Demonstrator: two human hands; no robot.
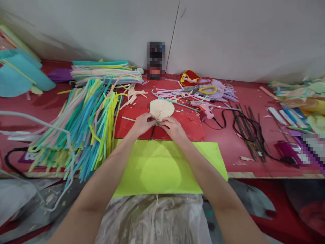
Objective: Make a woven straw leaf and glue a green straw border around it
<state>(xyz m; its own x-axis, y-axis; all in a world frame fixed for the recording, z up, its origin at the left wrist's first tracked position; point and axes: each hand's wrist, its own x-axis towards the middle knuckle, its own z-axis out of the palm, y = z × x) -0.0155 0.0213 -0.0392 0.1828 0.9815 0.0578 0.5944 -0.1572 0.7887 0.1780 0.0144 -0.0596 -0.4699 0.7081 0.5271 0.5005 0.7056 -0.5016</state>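
Observation:
A cream leaf-shaped piece with ribbed lines and a thin green edge point(161, 109) lies over the red board point(188, 126). My left hand point(145, 123) pinches its lower left edge, near the base. At the lower right edge, the fingers of my right hand point(172, 126) are closed on the same piece. A dark thin stem point(152, 132) runs down from between my hands. Left of my left hand lies a short pale green strip point(128, 118). The fingertips partly hide the base of the leaf.
Bundles of coloured fuzzy stems point(83, 118) cover the left side. Scissors point(198, 89) lie behind, on lilac stems. A pink glue gun point(207, 111) with a black cord stands at the right. A lime green sheet point(159, 169) overhangs the table's front edge. A phone point(155, 61) leans on the wall.

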